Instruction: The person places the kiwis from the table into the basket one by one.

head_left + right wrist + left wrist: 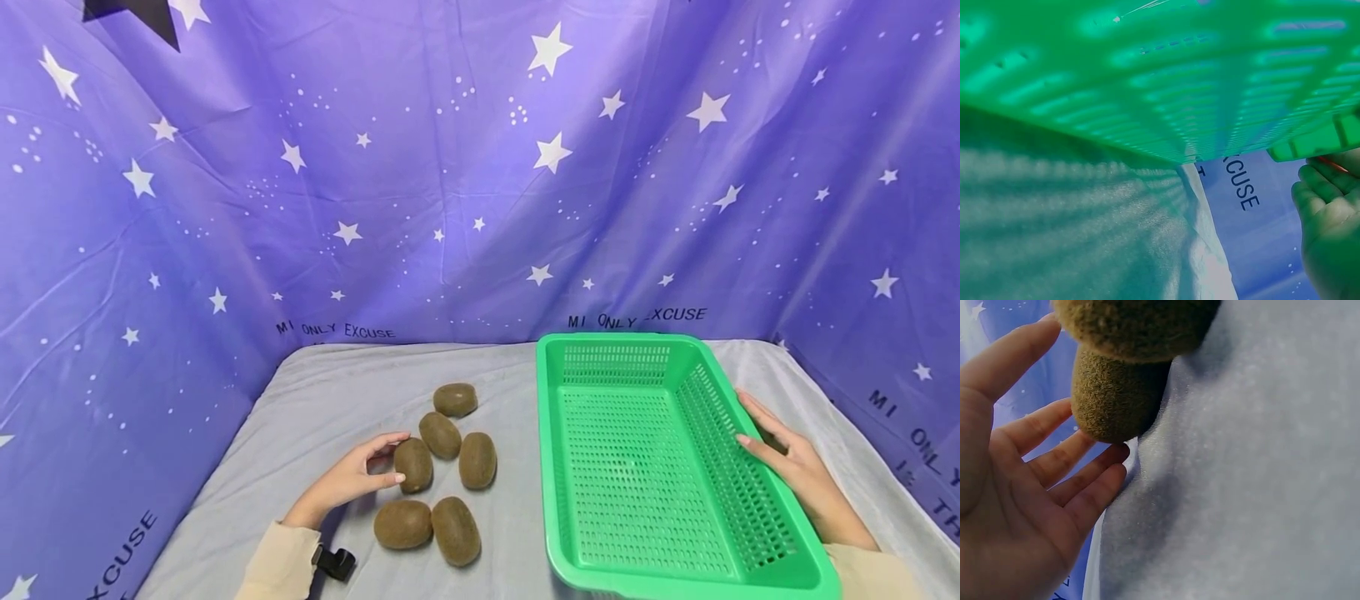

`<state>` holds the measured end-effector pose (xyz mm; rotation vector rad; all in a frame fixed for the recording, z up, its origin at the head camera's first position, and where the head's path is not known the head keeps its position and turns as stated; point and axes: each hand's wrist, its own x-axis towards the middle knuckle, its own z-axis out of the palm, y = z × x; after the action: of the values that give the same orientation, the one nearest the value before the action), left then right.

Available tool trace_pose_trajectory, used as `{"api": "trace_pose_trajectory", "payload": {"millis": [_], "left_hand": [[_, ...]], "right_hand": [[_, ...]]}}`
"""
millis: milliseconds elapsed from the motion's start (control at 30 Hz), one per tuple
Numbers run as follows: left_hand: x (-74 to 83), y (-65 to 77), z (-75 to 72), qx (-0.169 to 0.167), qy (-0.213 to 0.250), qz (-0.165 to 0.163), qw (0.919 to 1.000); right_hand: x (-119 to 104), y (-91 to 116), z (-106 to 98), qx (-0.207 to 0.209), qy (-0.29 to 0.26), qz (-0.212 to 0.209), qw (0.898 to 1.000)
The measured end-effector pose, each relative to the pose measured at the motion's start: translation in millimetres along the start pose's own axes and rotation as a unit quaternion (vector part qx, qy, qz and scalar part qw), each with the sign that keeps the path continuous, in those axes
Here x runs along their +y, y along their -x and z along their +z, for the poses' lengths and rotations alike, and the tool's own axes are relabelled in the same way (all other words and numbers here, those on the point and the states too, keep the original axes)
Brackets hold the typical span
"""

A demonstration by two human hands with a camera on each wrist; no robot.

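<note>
Several brown kiwis lie on the grey cloth. My left hand point(352, 475) reaches from the left to one kiwi point(413, 465), with thumb and index finger at its two sides. In the left wrist view the fingers of my left hand point(1041, 469) are spread and nearly straight beside a kiwi point(1113, 397); a nearer kiwi point(1138, 328) partly covers that one. At the right stands a green plastic basket point(637, 475) with nothing in it. My right hand point(802, 475) holds its right rim, thumb over the edge and fingers outside and below, as the right wrist view shows.
Two kiwis, one lying sideways point(402, 524) and one slanted point(456, 532), touch in front of the left hand. Others point(477, 460) lie behind and right. A purple star-printed curtain point(450, 167) surrounds the table. A black strap piece point(335, 562) sits at the left wrist.
</note>
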<state>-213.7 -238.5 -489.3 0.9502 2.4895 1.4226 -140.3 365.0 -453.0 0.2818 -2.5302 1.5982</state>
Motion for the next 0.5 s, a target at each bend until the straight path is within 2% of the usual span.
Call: {"api": "trace_pose_trajectory", "payload": {"millis": [300,500], "left_hand": [[-5.0,-1.3,2.3,-0.01,0.015,0.006,0.9998],[-6.0,-1.4,4.9,-0.018,0.03,-0.01,0.9993]], "right_hand": [[-3.1,0.3,-0.6,-0.003,-0.002,0.019,1.0],[-4.9,1.3,-1.1,-0.005,0.01,0.033,0.999]]}}
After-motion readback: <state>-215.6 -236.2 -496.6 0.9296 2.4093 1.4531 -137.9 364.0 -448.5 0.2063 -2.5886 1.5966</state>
